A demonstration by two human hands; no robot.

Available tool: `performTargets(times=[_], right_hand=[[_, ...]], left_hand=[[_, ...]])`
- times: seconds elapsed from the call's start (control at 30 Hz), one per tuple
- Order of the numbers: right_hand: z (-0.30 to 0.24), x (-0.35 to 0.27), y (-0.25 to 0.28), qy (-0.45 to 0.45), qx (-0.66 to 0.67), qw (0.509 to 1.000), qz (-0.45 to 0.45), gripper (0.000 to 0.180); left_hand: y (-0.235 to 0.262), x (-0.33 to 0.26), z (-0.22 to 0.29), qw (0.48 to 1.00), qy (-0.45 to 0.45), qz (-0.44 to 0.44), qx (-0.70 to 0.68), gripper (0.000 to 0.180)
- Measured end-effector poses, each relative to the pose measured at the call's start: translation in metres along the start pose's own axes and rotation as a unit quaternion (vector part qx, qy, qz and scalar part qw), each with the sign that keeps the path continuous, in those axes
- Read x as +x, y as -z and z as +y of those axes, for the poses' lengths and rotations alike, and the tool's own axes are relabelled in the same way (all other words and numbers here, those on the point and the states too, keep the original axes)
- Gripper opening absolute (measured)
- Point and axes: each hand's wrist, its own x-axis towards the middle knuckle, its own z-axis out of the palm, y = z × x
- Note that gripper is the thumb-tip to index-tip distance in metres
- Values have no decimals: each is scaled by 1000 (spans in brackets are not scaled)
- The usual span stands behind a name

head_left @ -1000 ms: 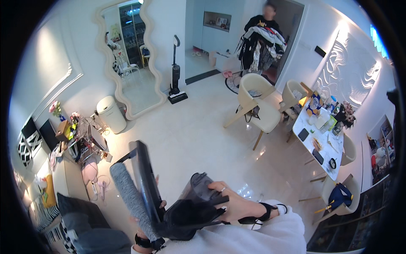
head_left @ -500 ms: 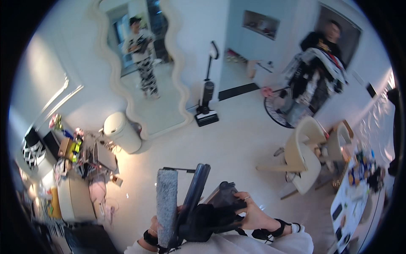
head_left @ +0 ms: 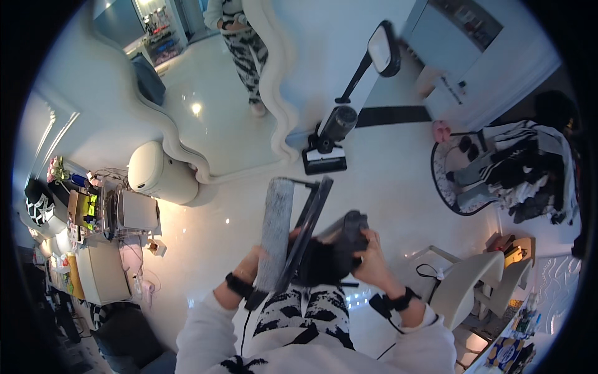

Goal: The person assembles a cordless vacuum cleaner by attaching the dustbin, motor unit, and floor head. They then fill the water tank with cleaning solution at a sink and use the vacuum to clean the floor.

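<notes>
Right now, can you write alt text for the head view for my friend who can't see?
The left hand holds a fuzzy grey roller, and the right hand holds a dark tank. Ahead, a floor cleaner stands by a wavy mirror; clothes bunch at the right.

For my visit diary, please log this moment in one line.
Left hand: holds grey roller; right hand: holds dark container; ahead: upright floor cleaner, mirror

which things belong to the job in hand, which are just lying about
Job in hand:
fluffy grey cylindrical roller, in the left hand
long black bar beside it
dark translucent container, in the right hand
possibly black-and-white upright floor cleaner

Lying about:
cream rounded bin
pink slippers
</notes>
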Motion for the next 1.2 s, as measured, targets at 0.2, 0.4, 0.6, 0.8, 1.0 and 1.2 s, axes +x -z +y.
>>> performTargets(times=[0.2,0.4,0.6,0.8,1.0,1.2], right_hand=[[192,163,-65,14,-23,999,-33,24],[326,307,-210,127,-43,979,-152,25],[404,376,-363,211,-59,952,-216,31],[438,386,-450,261,-97,937,-210,33],[431,371,-482,309,-82,938,-135,32],[426,360,-492,311,-27,944,-109,27]], left_hand=[[183,201,-35,996,10,32,-84,102],[378,275,-79,989,-12,149,5,107],[535,311,-144,985,-35,164,-43,106],[637,320,-186,984,-81,156,-9,103],[664,294,-215,977,-122,176,-18,99],[689,269,-252,966,-128,207,-82,96]])
